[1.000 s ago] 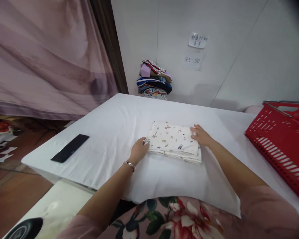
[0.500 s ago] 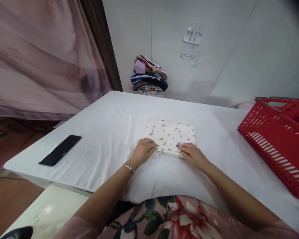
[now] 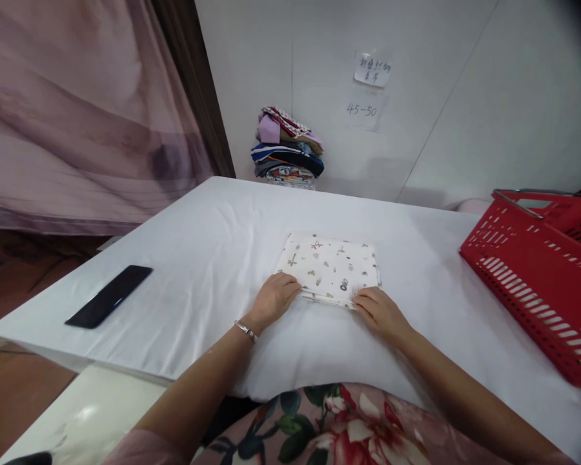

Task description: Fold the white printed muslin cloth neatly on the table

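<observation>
A folded white cloth [image 3: 326,265] with a small scattered print lies flat on the white-covered table [image 3: 198,258]. My left hand [image 3: 275,298] grips its near left corner, fingers closed on the edge. At the near right corner, my right hand [image 3: 380,311] pinches the cloth's edge between thumb and fingers. Several layers show along the near fold between the two hands. The fingertips are partly hidden against the fabric.
A black phone-like slab [image 3: 109,297] lies on the table's left side. On the right stands a red plastic basket [image 3: 527,278] with a metal handle. Beyond the far edge is a stack of folded fabrics [image 3: 288,145] by the wall. A pink curtain [image 3: 77,116] hangs at left.
My right hand has shifted slightly right along the near edge to the corner, and the near edge lies a little flatter. My left hand keeps its place on the left corner.
</observation>
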`<state>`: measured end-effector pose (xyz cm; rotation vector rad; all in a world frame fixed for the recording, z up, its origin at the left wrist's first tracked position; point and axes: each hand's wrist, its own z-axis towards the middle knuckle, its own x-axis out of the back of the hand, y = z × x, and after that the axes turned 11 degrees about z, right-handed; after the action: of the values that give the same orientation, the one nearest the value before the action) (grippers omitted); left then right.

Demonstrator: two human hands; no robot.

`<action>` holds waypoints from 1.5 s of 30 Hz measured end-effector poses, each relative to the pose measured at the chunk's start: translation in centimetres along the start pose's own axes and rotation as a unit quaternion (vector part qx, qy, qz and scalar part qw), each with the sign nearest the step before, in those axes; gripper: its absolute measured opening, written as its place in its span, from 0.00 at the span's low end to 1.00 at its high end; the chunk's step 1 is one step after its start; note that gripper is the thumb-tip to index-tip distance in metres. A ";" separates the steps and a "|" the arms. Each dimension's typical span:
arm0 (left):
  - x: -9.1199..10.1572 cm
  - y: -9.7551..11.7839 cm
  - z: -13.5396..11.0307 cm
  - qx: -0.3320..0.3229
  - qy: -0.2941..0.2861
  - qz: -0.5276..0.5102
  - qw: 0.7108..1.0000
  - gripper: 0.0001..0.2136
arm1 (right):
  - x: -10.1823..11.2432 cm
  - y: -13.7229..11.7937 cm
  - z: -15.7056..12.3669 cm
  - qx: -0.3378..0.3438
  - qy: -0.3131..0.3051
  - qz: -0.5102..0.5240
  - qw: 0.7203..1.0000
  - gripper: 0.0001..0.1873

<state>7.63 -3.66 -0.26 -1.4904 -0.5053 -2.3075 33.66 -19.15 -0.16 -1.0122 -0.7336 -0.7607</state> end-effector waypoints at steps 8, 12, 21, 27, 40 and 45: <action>-0.2 0.0 -0.2 -0.015 0.042 0.013 0.999 0.12 | 1.6 0.4 -0.6 -0.031 0.006 -0.001 1.000 0.15; -0.5 -0.1 -0.3 -0.020 0.053 0.024 0.998 0.11 | 2.1 0.2 -0.8 -0.031 -0.011 0.006 0.999 0.15; -0.5 1.4 0.9 -0.035 0.052 0.000 0.998 0.10 | 4.0 3.5 1.9 -0.247 0.105 0.026 0.963 0.13; -0.9 4.7 2.8 -0.073 0.022 -0.016 0.997 0.09 | 3.1 5.2 3.7 -0.369 0.085 0.013 0.925 0.14; -3.2 11.2 7.2 -0.086 -0.058 0.003 0.995 0.09 | 2.4 5.6 4.0 -0.388 0.111 0.062 0.913 0.08; -3.5 12.1 7.8 -0.077 -0.078 -0.009 0.994 0.08 | 2.0 6.3 4.3 -0.404 0.121 0.044 0.906 0.12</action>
<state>20.89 -10.29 0.79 -1.7560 -0.3890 -2.3004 39.17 -13.55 0.11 -1.6428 -0.1252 -1.1225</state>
